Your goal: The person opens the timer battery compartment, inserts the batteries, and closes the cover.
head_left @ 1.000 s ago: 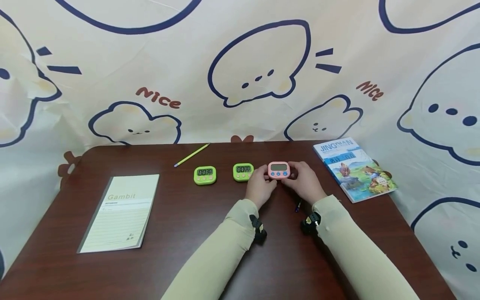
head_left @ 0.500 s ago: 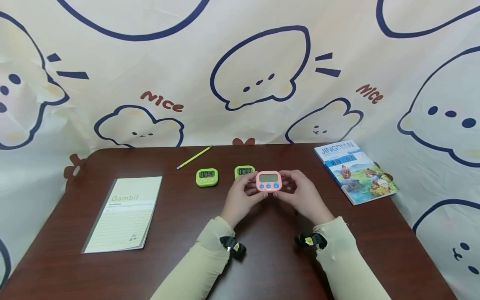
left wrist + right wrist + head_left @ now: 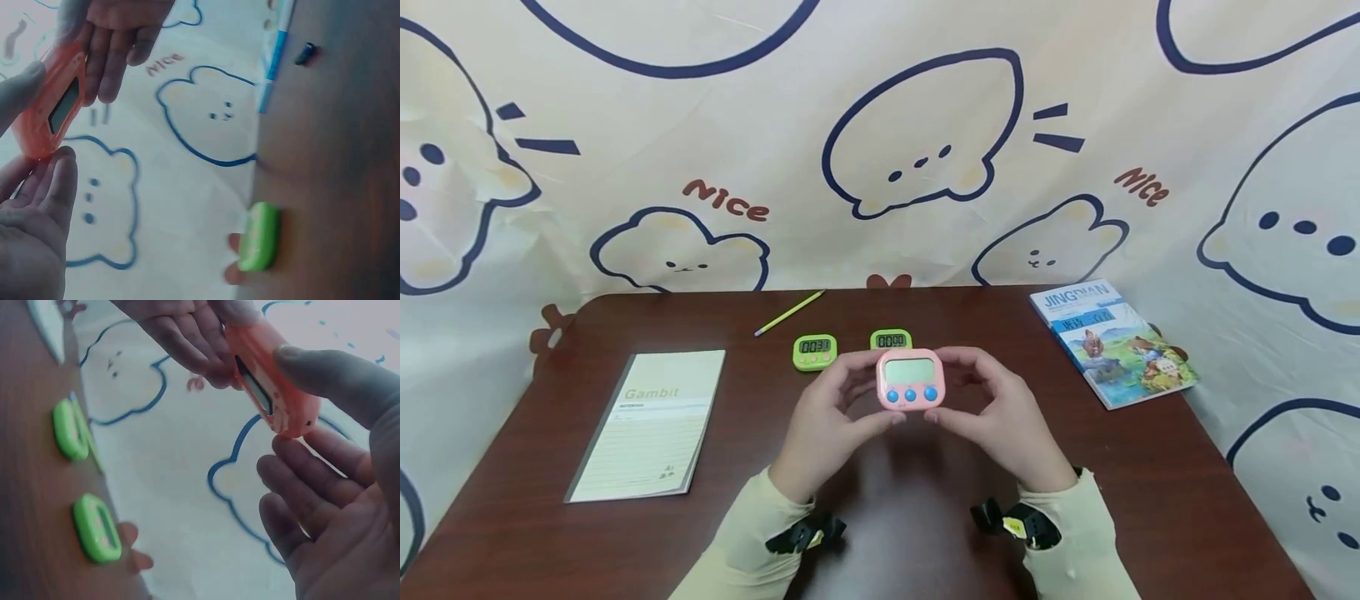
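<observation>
A pink digital timer with three blue buttons and a blank screen is held upright off the table, facing me. My left hand pinches its left side, thumb at the lower corner and fingers at the top. On the opposite side, my right hand pinches it the same way. Both wrist views show the timer between the thumbs and fingers. Behind it, a green timer reading 00:00 is partly covered. A second green timer stands to its left with digits lit on its display.
A Gambit notebook lies on the left of the brown table. A yellow-green pencil lies at the back, and a colourful book on the right. In the left wrist view, a small dark object lies near the book. A patterned cloth hangs behind.
Both hands have lifted the pink timer from the table beside the green ones and brought it closer to me and leftward. The green timers, notebook, pencil and book have stayed in place.
</observation>
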Demonstrator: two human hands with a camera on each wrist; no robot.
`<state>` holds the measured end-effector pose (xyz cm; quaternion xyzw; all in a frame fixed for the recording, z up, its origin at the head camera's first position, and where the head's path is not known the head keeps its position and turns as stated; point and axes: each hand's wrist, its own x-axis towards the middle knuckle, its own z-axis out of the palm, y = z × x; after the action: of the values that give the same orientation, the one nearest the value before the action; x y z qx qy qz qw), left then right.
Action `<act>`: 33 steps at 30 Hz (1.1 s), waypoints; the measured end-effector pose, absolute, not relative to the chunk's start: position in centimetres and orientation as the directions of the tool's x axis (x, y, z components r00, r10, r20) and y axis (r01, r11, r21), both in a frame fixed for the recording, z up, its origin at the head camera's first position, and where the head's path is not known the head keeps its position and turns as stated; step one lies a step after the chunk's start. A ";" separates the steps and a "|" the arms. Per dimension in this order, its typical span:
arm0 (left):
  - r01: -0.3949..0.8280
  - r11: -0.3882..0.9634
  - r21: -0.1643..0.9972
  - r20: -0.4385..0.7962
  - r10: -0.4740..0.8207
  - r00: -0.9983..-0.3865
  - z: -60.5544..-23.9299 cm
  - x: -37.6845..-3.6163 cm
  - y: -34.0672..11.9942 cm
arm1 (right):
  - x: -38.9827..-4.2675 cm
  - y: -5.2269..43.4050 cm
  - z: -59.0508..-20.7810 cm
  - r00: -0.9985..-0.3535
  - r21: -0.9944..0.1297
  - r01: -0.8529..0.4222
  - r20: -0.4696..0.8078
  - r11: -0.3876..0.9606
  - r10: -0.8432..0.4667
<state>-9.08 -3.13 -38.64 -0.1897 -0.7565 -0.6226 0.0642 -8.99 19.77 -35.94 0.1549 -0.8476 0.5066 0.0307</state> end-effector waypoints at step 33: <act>0.655 -0.023 0.755 0.628 0.313 -0.713 -35.9 -5.0 -5.7 | -5.5 17.9 -34.5 -0.751 -0.792 -0.604 0.528 0.089 -0.397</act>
<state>-4.99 -5.71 -35.92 -0.3534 -0.6851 -0.6220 0.1373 -5.49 17.88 -34.53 0.3417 -0.7327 0.5818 0.0889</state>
